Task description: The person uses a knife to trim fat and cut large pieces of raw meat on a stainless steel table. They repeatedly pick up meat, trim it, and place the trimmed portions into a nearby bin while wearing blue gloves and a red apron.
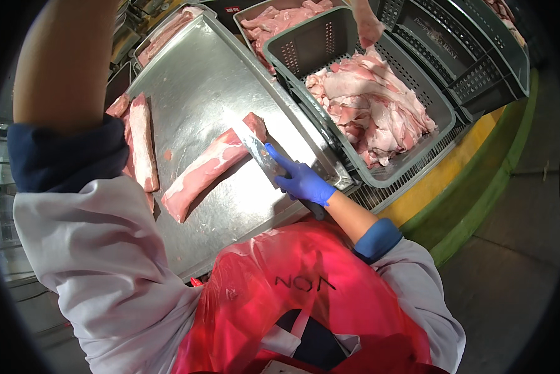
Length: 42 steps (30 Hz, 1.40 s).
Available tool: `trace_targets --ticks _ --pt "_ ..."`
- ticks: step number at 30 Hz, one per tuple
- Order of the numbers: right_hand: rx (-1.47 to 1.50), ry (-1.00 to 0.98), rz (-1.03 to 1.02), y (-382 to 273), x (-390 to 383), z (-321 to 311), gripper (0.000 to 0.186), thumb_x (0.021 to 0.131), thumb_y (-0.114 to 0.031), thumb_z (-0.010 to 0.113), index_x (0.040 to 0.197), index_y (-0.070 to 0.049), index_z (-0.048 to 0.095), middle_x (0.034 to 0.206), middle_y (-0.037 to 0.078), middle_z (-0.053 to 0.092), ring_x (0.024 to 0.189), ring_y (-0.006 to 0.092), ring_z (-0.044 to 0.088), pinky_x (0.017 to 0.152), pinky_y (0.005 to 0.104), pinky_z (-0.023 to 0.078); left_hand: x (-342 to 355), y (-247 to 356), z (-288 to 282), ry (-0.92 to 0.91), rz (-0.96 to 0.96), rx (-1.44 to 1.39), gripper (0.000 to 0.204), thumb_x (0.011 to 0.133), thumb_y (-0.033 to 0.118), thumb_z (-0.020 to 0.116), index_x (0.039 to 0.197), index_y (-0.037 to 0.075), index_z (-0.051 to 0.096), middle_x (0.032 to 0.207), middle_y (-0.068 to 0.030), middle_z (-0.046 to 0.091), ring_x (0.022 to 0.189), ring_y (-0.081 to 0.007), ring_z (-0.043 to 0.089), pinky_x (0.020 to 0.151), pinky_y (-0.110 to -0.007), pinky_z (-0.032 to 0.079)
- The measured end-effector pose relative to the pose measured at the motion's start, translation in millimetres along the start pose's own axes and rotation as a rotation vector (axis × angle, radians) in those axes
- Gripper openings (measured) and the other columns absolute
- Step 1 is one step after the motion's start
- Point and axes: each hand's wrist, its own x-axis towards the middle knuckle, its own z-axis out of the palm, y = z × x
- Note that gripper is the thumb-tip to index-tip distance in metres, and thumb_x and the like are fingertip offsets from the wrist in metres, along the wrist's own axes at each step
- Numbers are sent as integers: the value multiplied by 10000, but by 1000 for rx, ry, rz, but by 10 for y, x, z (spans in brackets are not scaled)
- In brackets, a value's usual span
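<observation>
My right hand (306, 183), in a blue glove, grips a knife (262, 156) by its dark handle, the index finger stretched along the blade. The blade lies over the far right end of a long pork loin (208, 167). That loin rests slantwise on a metal table (186, 81). My left arm (68, 68), bare below a rolled blue cuff, reaches up past the top edge, and its hand is out of the picture. Beside that sleeve lie more long pork pieces (144, 143), partly hidden by it.
Right of the table, a grey perforated crate (330, 124) holds a heap of fatty trimmings (379, 106). Something pale pink (368, 25) hangs over it from the top edge; its kind is unclear. Behind are another meat-filled crate (280, 22) and stacked dark crates (435, 43).
</observation>
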Motion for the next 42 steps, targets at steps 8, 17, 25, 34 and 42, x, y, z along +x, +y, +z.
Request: trace_targets --ticks 8,17,25,34,42 --pt "-8 45 -23 202 -66 -40 848 921 -107 582 1612 -384 176 727 50 645 530 111 556 569 291 525 241 -141 650 -115 217 416 248 900 266 566 956 64 699 905 -110 684 811 -273 643 753 -361 508" --pt "-93 209 -103 572 91 104 827 940 -94 574 1627 -301 164 710 58 621 556 137 559 594 300 514 -919 -70 284 -157 83 8 325 880 298 654 1008 3 704 938 -184 705 896 -307 676 795 -407 531" --pt "-18 278 4 659 528 345 835 951 -40 593 1625 -309 180 819 46 654 594 104 573 505 280 513 -6752 -2472 -620 -408 -1140 649 787 915 675 521 1339 16 594 1314 -311 596 1231 -442 585 1065 -504 445" --pt "-756 436 -514 644 1958 544 789 880 -72 579 1599 -212 287 1483 300 419 1319 372 533 1085 412 458 -8328 -1072 221 -8 -1115 446 899 847 588 663 1470 -10 413 1291 -271 563 1155 -443 557 1019 -516 423" --pt "-563 39 261 102 741 772 828 885 -107 611 1604 -320 260 835 204 701 654 242 692 691 390 566 -8478 -738 405 37 -1065 431 1010 729 590 751 1446 -41 421 1223 -252 580 1095 -408 572 960 -492 442"
